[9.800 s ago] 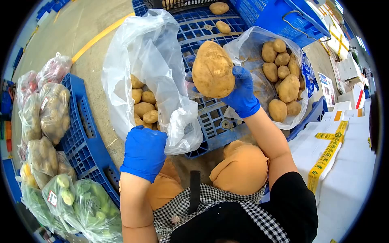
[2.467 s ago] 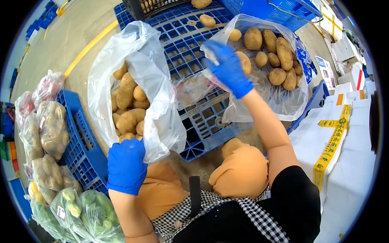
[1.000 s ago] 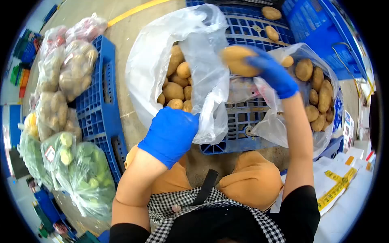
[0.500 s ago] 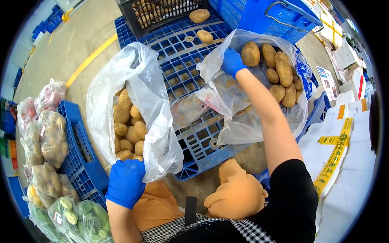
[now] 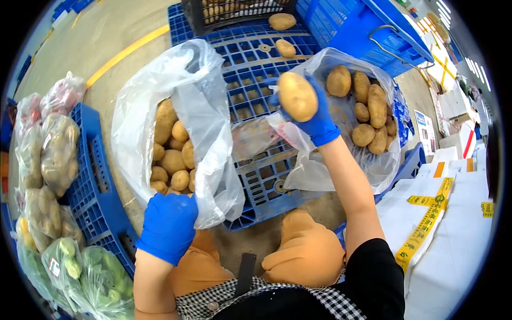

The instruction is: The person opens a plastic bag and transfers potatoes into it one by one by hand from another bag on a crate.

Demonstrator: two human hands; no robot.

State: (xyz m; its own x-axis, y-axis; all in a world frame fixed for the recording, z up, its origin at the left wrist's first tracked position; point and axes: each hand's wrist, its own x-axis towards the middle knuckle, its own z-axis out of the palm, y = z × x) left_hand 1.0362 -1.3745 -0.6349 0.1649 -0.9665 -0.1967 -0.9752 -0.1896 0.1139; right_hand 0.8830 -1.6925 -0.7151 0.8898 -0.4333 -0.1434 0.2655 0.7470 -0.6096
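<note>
My right hand (image 5: 318, 114), in a blue glove, is closed round a large pale potato (image 5: 297, 97) held up between the two bags. Also gloved in blue, my left hand (image 5: 169, 226) grips the near rim of the clear plastic bag (image 5: 210, 144) on the left; the fingertips are partly hidden. Several potatoes (image 5: 172, 161) of mixed sizes fill that bag. To the right lies another open plastic bag (image 5: 314, 170), with several potatoes (image 5: 376, 101) inside at its far right side.
Both bags rest on or by a blue plastic pallet (image 5: 250, 101). Two loose potatoes (image 5: 286, 48) lie at its back, near a black crate (image 5: 240, 12) and a blue crate (image 5: 357, 32). Bagged vegetables (image 5: 58, 154) stand left; white taped boxes (image 5: 448, 234) stand right.
My right hand has come out of the right bag with a potato and moved left and toward me. My left hand still grips the left bag's rim. The view has shifted slightly.
</note>
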